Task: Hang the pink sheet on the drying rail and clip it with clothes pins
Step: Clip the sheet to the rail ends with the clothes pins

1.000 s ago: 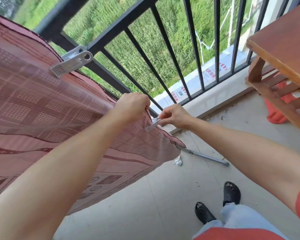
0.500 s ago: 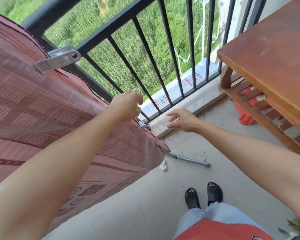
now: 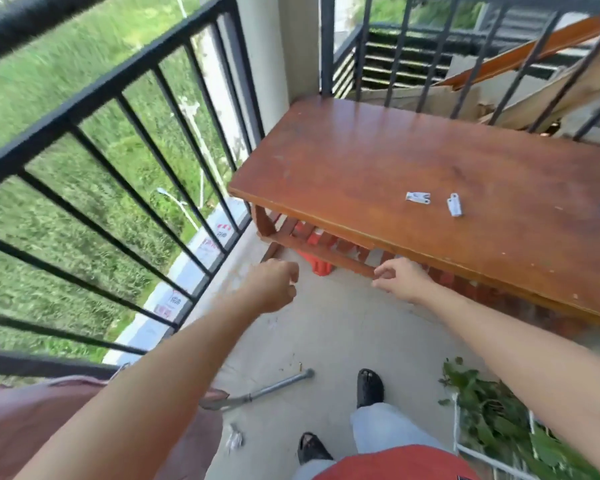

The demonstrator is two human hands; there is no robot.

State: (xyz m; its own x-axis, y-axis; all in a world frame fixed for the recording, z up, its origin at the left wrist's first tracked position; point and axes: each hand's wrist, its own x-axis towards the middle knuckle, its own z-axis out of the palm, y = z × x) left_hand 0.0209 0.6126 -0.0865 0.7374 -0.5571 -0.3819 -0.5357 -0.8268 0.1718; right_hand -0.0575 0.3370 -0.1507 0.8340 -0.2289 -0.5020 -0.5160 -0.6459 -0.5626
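Observation:
The pink sheet [image 3: 32,417] shows only at the lower left corner, hanging off the black railing [image 3: 94,95]. Two white clothes pins [image 3: 418,197] [image 3: 454,205] lie on the brown wooden table [image 3: 361,168] at the right. My left hand [image 3: 274,285] hovers over the floor with its fingers curled closed and nothing in it. To its right, my right hand [image 3: 400,277] is empty with fingers loosely apart, just in front of the table's near edge and below the pins.
A metal pipe [image 3: 267,393] and a scrap of white litter [image 3: 234,439] lie on the concrete floor near my feet [image 3: 369,388]. Green leafy cuttings [image 3: 492,417] sit at the lower right. An orange object [image 3: 321,265] stands under the table.
The view has swung right, away from the sheet toward the table. Both hands have left the sheet; the clothes pin my right hand pinched a second ago stayed clipped on the sheet's edge.

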